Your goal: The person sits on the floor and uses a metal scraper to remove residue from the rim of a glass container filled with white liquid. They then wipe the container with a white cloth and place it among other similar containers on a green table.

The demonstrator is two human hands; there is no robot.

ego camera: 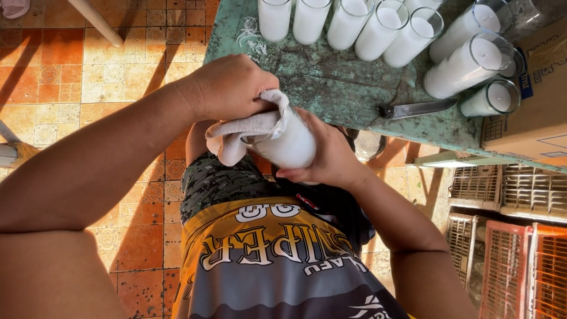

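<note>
Here: left hand (227, 88) clenches grey cloth (248, 127), right hand (325, 156) grasps white candle jar (292, 145); tan carton (534, 100) at right.

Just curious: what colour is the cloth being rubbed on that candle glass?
Off-white cloth, clearest in the head view.

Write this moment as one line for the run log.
left hand: presses cloth on candle glass | right hand: holds candle glass | table: knife, row of candle glasses
</note>
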